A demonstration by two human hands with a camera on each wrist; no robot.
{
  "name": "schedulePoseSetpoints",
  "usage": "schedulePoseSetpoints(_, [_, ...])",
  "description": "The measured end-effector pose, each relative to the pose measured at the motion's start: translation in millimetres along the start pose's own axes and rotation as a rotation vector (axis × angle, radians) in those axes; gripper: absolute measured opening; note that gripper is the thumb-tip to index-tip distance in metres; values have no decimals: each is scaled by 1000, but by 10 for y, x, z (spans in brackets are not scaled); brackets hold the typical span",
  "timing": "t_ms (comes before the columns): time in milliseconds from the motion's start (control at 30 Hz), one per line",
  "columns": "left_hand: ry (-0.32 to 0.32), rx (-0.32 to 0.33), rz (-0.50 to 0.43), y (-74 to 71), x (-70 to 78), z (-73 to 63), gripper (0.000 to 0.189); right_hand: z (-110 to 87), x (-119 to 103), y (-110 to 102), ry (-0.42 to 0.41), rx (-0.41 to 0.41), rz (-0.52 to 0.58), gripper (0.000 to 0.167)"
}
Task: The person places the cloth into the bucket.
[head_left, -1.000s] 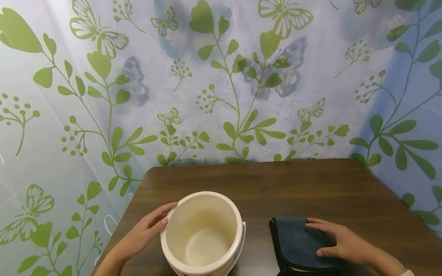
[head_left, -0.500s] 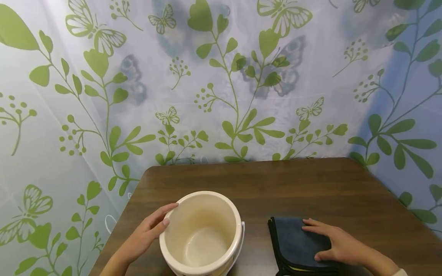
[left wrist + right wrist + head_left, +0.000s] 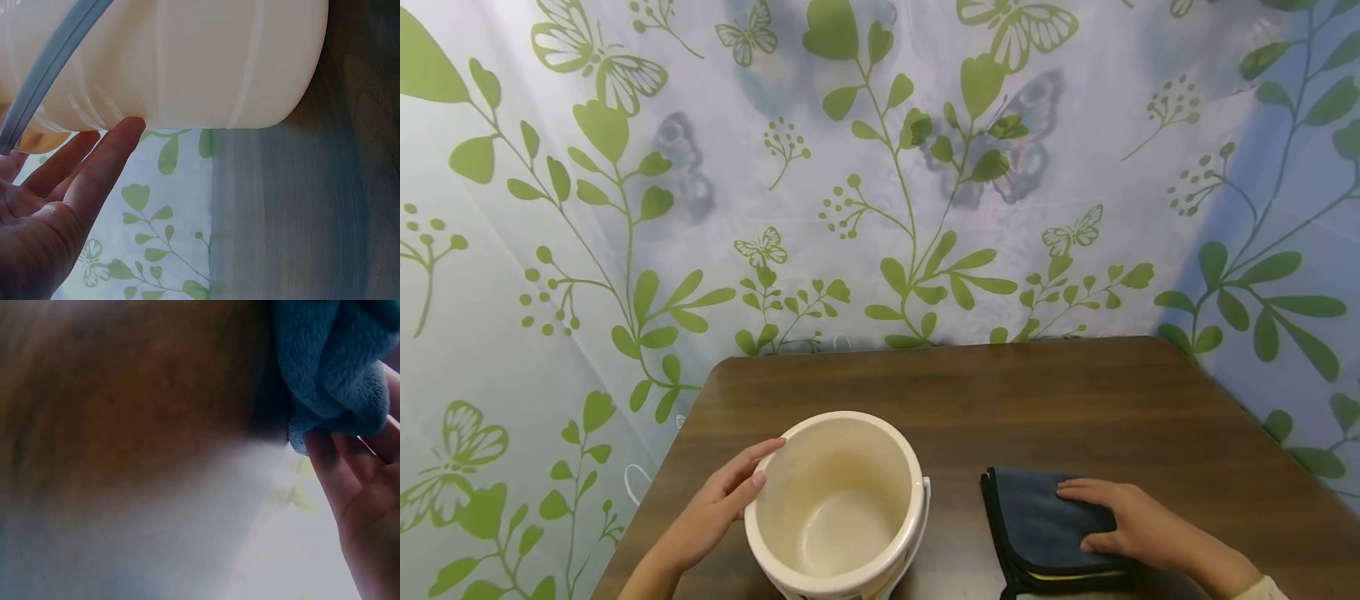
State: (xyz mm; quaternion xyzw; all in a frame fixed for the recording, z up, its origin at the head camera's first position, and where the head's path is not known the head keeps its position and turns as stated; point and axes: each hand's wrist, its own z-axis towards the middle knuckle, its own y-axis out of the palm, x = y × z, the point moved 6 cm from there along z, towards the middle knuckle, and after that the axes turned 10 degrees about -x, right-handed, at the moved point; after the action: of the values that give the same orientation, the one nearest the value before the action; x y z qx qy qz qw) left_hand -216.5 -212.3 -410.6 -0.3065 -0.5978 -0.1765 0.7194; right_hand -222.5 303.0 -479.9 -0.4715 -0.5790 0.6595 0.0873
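Bucket (image 3: pixel 838 483) stands upright, mouth up, left hand (image 3: pixel 721 497) spread against it, right hand (image 3: pixel 1126 518) spread on folded cloth (image 3: pixel 1041 521).

No text, label, brand, number or sign can be read anywhere here

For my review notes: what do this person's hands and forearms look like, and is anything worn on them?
The left hand and right hand are bare; no gloves, rings or markings show. A cream sleeve edge appears on the right forearm. The visible part of the left forearm is bare.
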Motion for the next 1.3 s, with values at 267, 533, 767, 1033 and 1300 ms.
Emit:
schedulePoseSetpoints(267, [-14,6,7,-11,-2,3,45,-13,-42,-28,-6,49,-7,52])
schedulePoseSetpoints(533, [-9,1,13,-19,1,3,44,31,-79,-101,-17,124,14,37])
schedulePoseSetpoints(767, [8,8,27,-27,3,17,44,64,-156,-296,-55,263,17,36])
schedulePoseSetpoints(1033, [42,5,33,-34,39,25,44,171,-272,-558,-52,331,-10,36])
schedulePoseSetpoints(1300, [46,0,27,-43,31,17,44,246,-458,-813,-71,383,-70,39])
